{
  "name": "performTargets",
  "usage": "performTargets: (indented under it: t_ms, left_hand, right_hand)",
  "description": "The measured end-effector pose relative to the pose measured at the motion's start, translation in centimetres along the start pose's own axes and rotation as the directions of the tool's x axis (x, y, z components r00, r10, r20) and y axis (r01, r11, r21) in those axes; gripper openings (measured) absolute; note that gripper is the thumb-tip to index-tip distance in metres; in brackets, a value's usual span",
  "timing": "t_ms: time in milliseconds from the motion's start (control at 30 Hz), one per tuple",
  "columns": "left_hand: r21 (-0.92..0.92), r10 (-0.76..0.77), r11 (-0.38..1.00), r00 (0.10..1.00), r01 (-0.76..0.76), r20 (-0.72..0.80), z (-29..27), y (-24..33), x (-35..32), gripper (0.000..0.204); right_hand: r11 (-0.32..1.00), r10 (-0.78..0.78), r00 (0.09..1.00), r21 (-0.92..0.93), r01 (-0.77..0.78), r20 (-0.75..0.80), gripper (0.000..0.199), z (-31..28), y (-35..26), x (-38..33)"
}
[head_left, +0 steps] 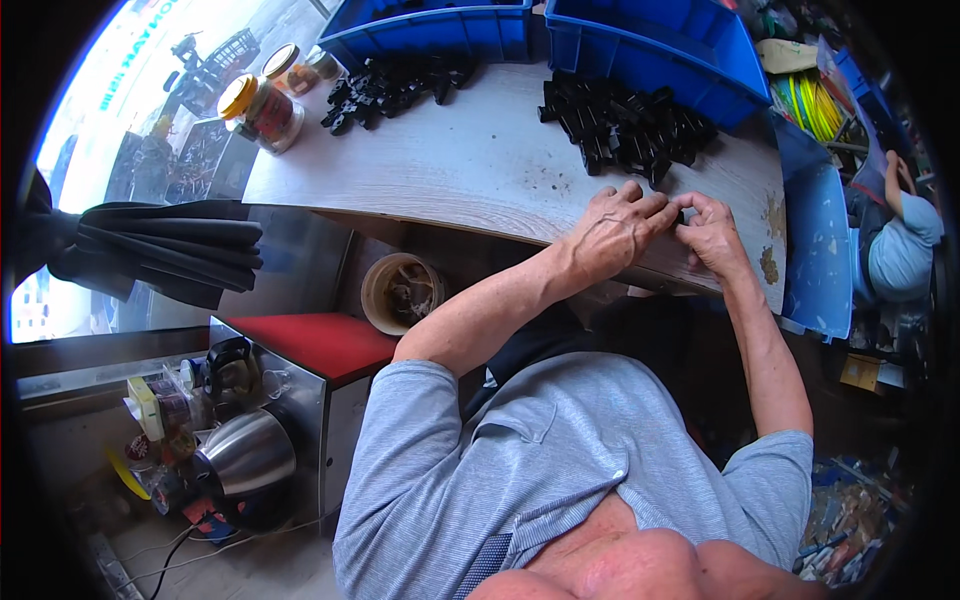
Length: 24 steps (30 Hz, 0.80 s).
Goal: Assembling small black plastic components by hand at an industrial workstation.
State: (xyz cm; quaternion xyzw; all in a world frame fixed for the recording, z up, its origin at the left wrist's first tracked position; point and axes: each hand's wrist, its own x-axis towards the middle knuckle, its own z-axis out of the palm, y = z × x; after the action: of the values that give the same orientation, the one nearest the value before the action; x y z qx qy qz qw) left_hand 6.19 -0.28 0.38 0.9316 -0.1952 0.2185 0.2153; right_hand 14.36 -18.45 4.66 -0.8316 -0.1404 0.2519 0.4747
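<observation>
Both hands, left hand [618,228] and right hand [712,232], pinching small black part [679,216]; unsorted black parts pile [625,130] at 12 o'clock, likely plenty left.

- A small black plastic part [679,216] sits pinched between the fingertips of the left hand [618,232] and the right hand [712,232], mostly hidden, low over the near edge of the pale wood-grain surface [480,165].
- A heap of matching black plastic parts [630,130] lies on the surface just beyond both hands.
</observation>
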Motion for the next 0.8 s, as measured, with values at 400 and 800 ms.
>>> performTargets:
  t_ms: [400, 800]
  left_hand:
    - [-0.061, -0.159, 0.987, 0.819, 0.15, -0.551, -4.3, -7.0, -1.1, 0.027]
    - [0.423, -0.496, 0.59, 0.722, 0.688, -0.482, -9.9, -23.2, -4.2, 0.017]
  right_hand:
    - [0.994, 0.001, 1.0, 0.105, 0.0, -0.014, 0.03, -1.0, 1.4, -0.3]
    - [0.889, 0.298, 0.716, 0.457, 0.034, -0.631, 0.031, -10.4, 3.1, 1.7]
